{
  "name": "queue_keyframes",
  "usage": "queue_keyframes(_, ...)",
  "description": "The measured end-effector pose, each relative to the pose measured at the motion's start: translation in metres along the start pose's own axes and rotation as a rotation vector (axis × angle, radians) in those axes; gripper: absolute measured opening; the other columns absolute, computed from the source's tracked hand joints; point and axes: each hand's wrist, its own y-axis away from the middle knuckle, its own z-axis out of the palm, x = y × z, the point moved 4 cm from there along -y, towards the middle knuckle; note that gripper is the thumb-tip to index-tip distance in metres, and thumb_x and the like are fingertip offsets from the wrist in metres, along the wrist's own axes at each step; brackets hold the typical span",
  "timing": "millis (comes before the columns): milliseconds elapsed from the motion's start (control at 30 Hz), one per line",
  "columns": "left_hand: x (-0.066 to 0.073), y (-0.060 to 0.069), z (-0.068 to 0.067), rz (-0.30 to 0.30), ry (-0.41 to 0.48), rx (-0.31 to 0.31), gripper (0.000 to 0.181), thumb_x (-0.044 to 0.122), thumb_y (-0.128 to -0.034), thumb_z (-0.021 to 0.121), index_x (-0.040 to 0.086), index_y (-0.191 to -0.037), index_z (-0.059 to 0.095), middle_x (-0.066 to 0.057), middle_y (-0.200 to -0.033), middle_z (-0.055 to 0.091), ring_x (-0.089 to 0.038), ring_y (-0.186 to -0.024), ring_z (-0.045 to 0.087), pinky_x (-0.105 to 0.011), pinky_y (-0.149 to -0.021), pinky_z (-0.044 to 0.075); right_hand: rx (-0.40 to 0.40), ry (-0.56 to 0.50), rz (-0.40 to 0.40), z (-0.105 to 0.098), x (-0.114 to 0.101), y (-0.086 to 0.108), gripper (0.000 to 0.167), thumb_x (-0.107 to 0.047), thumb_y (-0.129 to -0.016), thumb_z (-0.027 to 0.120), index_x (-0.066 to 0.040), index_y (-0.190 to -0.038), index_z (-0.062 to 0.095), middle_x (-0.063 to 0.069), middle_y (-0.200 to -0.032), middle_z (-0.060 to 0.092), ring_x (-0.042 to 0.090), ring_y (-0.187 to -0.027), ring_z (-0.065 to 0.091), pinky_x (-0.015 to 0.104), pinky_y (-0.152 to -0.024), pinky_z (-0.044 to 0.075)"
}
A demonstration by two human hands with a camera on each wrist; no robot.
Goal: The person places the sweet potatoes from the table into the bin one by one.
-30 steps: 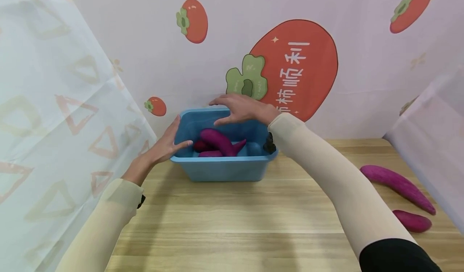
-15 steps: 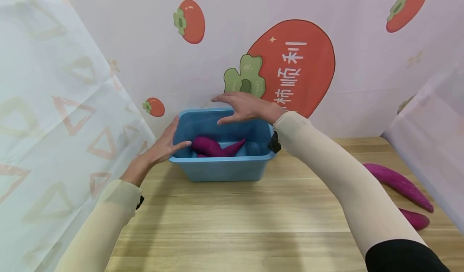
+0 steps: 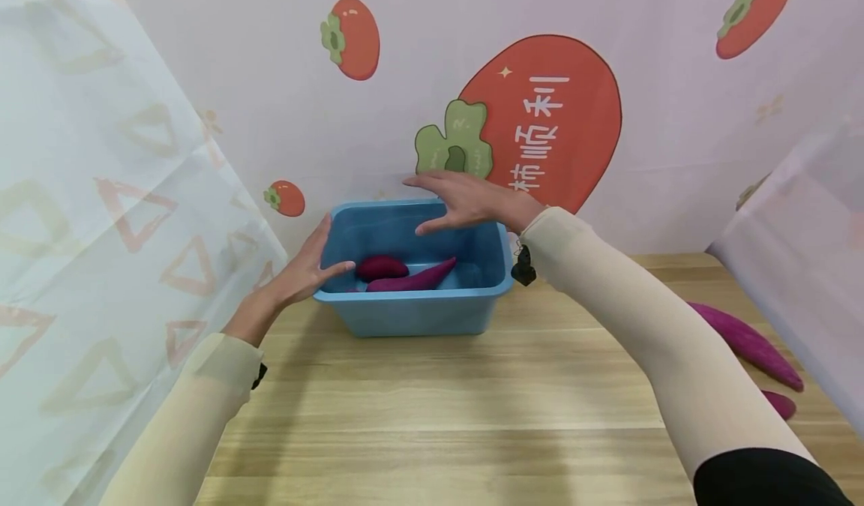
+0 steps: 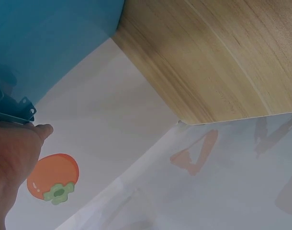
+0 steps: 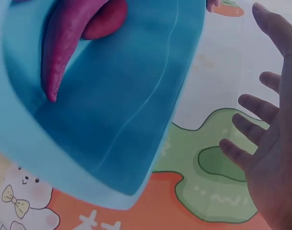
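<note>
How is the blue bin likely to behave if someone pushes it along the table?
The bin will probably keep its shape, since its walls look smooth and stiff, like plastic. It seems likelier to slide than tip, being wider than tall and flat on the table. The purple vegetables may shift or roll, as they look rounded and lie loosely inside.

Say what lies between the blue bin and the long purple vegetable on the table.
Head view: the right beige sleeve and a black wrist attachment, above wooden tabletop beside the blue bin.

the right sleeve [image 3: 628, 326] partly hides two purple vegetables [image 3: 751, 345]; the left wrist view crops the bin [image 4: 50, 38].
</note>
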Motion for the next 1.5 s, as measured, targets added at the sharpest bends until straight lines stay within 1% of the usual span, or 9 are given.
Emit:
queue_keyframes(133,0.001,0.000,0.000,-0.008,0.001,-0.011,0.109,0.049,-0.1026,0.064,0.016,-0.169,-0.016,-0.009,-0.178,-0.011,-0.038,-0.164,-0.004,-0.071,-0.126,0.005,0.004,0.011,0.004,0.000,0.005,0.004,0.099,-0.065,-0.090,0.070,-0.022,-0.169,0.030,0.009,-0.173,0.032,0.033,-0.159,0.030,0.064,-0.123,0.033)
queue_keyframes(267,0.000,0.000,0.000,-0.009,0.000,-0.012,0.109,0.049,-0.1025,0.064,0.016,-0.169,-0.016,-0.009,-0.178,-0.011,-0.038,-0.164,-0.005,-0.070,-0.127,0.004,0.012,0.018,0.003,0.000,0.007,0.010,0.098,-0.065,-0.091,0.070,-0.020,-0.169,0.031,0.010,-0.172,0.032,0.033,-0.158,0.032,0.064,-0.122,0.033)
queue_keyframes(433,-0.002,-0.001,0.001,-0.006,-0.005,-0.003,0.110,0.053,-0.1025,0.063,0.014,-0.169,-0.015,-0.010,-0.178,-0.010,-0.039,-0.164,-0.005,-0.070,-0.127,0.004,0.015,-0.001,0.006,-0.003,0.010,0.018,0.098,-0.063,-0.090,0.071,-0.018,-0.168,0.032,0.009,-0.172,0.034,0.035,-0.157,0.033,0.066,-0.122,0.033)
queue_keyframes(567,-0.003,-0.001,0.000,-0.009,-0.010,-0.004,0.109,0.053,-0.1034,0.062,0.014,-0.169,-0.015,-0.010,-0.178,-0.010,-0.038,-0.164,-0.005,-0.069,-0.127,0.004,0.005,-0.017,0.014,-0.003,0.013,0.024,0.099,-0.063,-0.089,0.071,-0.019,-0.168,0.031,0.008,-0.172,0.034,0.036,-0.157,0.033,0.066,-0.122,0.032)
queue_keyframes(767,-0.001,0.000,-0.002,-0.011,-0.051,-0.020,0.107,0.052,-0.1044,0.061,0.012,-0.169,-0.015,-0.011,-0.178,-0.010,-0.038,-0.164,-0.005,-0.068,-0.128,0.005,-0.008,0.003,0.020,-0.004,0.016,0.030,0.100,-0.064,-0.088,0.073,-0.019,-0.168,0.032,0.009,-0.171,0.036,0.037,-0.156,0.035,0.067,-0.120,0.035)
queue_keyframes(933,-0.001,0.000,-0.005,-0.035,-0.087,-0.033,0.108,0.055,-0.1040,0.060,0.013,-0.168,-0.016,-0.010,-0.178,-0.010,-0.038,-0.164,-0.004,-0.069,-0.127,0.007,-0.013,0.003,0.031,-0.007,0.015,0.037,0.100,-0.065,-0.088,0.073,-0.022,-0.169,0.031,0.008,-0.171,0.036,0.036,-0.156,0.034,0.067,-0.119,0.037)
queue_keyframes(1067,0.001,0.000,-0.007,-0.045,-0.089,-0.040,0.109,0.056,-0.1036,0.060,0.013,-0.168,-0.017,-0.011,-0.178,-0.010,-0.039,-0.164,-0.003,-0.069,-0.127,0.008,-0.015,0.007,0.040,-0.009,0.016,0.042,0.099,-0.064,-0.089,0.072,-0.025,-0.169,0.031,0.007,-0.170,0.036,0.035,-0.156,0.034,0.067,-0.119,0.038)
queue_keyframes(1267,0.003,-0.002,-0.008,-0.029,-0.084,-0.045,0.108,0.057,-0.1036,0.059,0.013,-0.169,-0.015,-0.009,-0.178,-0.010,-0.038,-0.164,-0.002,-0.070,-0.127,0.008,-0.005,0.000,0.045,-0.011,0.020,0.051,0.098,-0.061,-0.088,0.075,-0.022,-0.168,0.033,0.007,-0.169,0.038,0.034,-0.155,0.036,0.066,-0.118,0.038)
queue_keyframes(1500,0.003,-0.005,-0.009,-0.011,-0.079,-0.052,0.104,0.056,-0.1060,0.055,0.011,-0.169,-0.014,-0.008,-0.178,-0.013,-0.037,-0.164,-0.006,-0.068,-0.128,0.004,-0.014,0.016,0.027,-0.014,0.022,0.059,0.097,-0.064,-0.089,0.073,-0.021,-0.168,0.034,0.009,-0.168,0.039,0.036,-0.154,0.037,0.068,-0.118,0.038)
